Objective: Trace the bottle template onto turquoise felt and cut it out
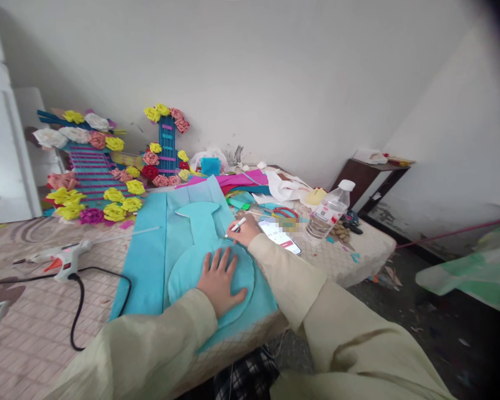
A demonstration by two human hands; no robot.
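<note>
Tracing, seemingly: cutout (205, 235) under spread left hand (221, 282), pen (236, 225) pinched in right hand (246, 231); next stroke needs steady pressure.

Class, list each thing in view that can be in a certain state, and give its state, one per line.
Left hand: fingers spread, flat on cutout
Right hand: closed around pen
Pen: slanted, tip down by the cutout's narrow part
Blue cutout: lying flat on the blue sheet
Blue sheet: spread out, creased
Phone: face up, screen lit
Bottle: capped, partly filled
Glue gun: on the table, unheld
</note>
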